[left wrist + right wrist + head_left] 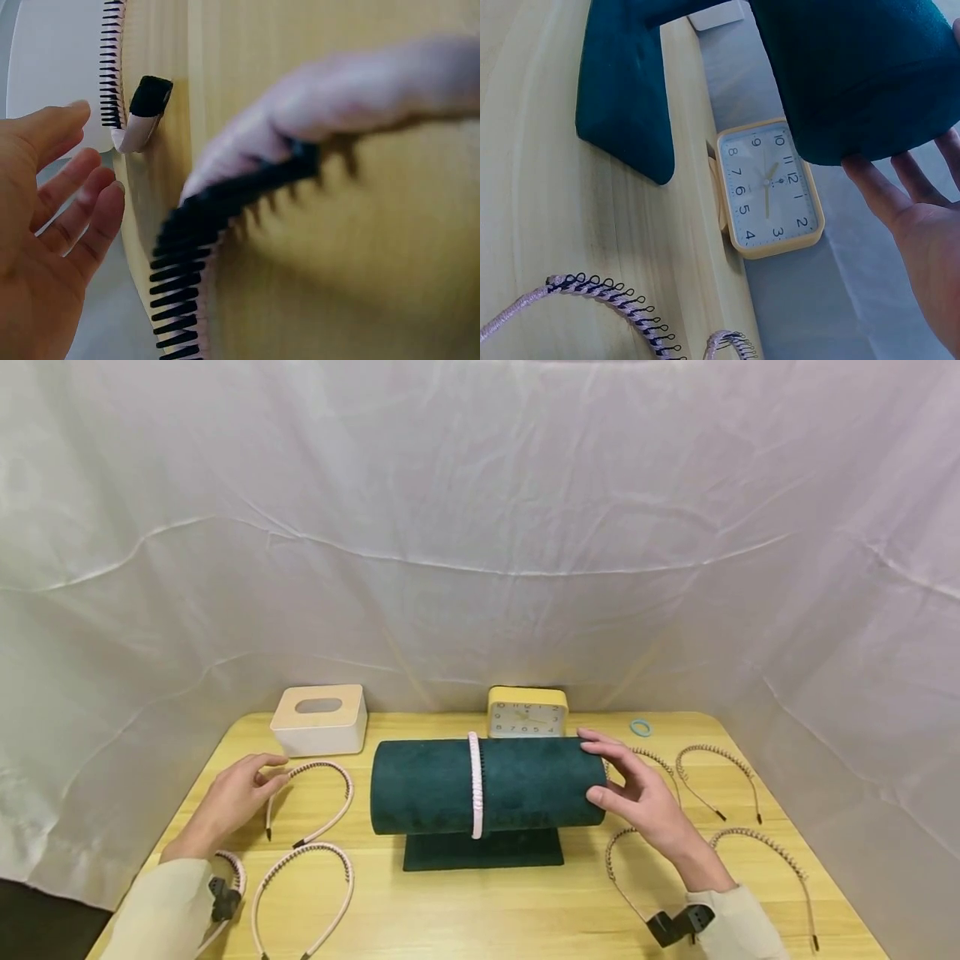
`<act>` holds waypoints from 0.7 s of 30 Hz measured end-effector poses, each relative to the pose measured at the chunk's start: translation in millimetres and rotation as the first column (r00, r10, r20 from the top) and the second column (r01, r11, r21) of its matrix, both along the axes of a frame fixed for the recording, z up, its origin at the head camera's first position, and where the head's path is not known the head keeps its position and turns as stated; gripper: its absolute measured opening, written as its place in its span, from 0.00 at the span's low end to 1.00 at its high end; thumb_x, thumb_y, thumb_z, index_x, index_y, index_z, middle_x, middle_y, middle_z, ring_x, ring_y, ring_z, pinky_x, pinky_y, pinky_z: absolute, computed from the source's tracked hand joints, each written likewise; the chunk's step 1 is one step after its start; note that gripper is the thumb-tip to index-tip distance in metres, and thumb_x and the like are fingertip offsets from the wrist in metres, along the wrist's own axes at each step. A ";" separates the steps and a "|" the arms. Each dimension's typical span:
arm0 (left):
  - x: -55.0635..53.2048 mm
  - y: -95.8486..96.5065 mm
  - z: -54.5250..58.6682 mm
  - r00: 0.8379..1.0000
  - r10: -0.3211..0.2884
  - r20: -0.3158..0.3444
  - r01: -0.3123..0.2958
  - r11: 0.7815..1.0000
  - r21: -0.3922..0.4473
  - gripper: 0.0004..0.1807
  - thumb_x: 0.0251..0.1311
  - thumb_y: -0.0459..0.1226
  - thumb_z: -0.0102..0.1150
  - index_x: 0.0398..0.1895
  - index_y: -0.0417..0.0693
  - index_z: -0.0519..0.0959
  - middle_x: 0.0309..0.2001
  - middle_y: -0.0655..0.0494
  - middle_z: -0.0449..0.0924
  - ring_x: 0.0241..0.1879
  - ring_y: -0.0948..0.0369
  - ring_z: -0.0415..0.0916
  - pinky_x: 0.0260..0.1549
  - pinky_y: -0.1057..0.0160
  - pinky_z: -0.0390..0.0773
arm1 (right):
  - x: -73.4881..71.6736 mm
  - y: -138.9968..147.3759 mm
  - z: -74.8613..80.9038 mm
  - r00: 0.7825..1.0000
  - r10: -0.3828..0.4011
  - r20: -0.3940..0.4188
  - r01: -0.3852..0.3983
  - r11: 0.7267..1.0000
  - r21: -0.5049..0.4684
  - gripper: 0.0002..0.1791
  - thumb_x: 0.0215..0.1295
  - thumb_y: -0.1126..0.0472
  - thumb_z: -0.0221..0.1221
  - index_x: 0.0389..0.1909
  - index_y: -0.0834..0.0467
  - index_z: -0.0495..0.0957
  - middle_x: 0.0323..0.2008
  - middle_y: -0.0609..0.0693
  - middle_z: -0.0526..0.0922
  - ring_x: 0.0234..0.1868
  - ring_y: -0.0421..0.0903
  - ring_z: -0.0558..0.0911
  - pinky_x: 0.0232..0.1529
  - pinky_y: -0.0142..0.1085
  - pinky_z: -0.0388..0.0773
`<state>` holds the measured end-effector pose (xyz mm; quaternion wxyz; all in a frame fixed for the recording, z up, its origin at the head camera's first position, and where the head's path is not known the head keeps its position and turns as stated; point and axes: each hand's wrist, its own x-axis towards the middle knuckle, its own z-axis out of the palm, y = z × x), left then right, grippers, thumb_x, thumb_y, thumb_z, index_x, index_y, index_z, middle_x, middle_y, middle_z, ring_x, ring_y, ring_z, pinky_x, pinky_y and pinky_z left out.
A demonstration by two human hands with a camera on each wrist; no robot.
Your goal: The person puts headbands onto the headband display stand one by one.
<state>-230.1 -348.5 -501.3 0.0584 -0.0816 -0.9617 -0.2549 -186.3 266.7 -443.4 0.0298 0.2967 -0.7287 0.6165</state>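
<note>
A dark green, velvety roll-shaped display stand (540, 785) stands mid-table, with one pink headband (476, 785) around its middle. My right hand (648, 806) holds the roll's right end, thumb at the front and fingers over the top and end. To the left, my left hand (236, 793) hovers with relaxed fingers beside a pink headband (350, 789) lying on the table. In the left wrist view, black comb teeth line a headband (180, 285), and a gap shows between the fingers and the bands. Nothing is held in that hand.
Another pink headband (349, 868) lies at front left, and one more is partly under the left wrist. Several loop-edged headbands (772, 841) lie at right. Behind the stand are a yellow clock (527, 717), a tissue box (318, 727) and a blue ring (640, 721).
</note>
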 end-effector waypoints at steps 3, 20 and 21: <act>-1.0 -0.2 -0.1 1.000 -0.007 0.023 0.008 1.000 -0.007 0.22 0.74 0.40 0.69 0.65 0.37 0.82 0.61 0.30 0.83 0.50 0.37 0.86 0.52 0.32 0.82 | -0.2 -0.2 0.5 1.000 -0.007 -0.001 0.007 1.000 0.003 0.31 0.73 0.79 0.60 0.76 0.66 0.69 0.83 0.49 0.65 0.79 0.37 0.70 0.64 0.30 0.83; -6.9 6.6 0.9 0.999 -0.043 0.016 0.044 0.996 -0.074 0.16 0.66 0.24 0.66 0.56 0.31 0.85 0.46 0.37 0.89 0.47 0.40 0.86 0.52 0.33 0.83 | -1.5 0.4 -1.3 0.999 0.031 0.015 -0.030 0.999 -0.032 0.31 0.74 0.79 0.59 0.76 0.67 0.69 0.84 0.51 0.64 0.79 0.39 0.71 0.63 0.33 0.84; -6.8 6.8 1.4 0.999 -0.043 0.019 0.044 0.996 -0.076 0.16 0.66 0.23 0.66 0.56 0.31 0.85 0.46 0.37 0.89 0.47 0.39 0.86 0.52 0.33 0.83 | -1.5 0.4 -1.6 0.999 0.032 0.014 -0.032 0.999 -0.031 0.31 0.74 0.79 0.59 0.76 0.66 0.69 0.84 0.51 0.64 0.79 0.39 0.71 0.62 0.33 0.84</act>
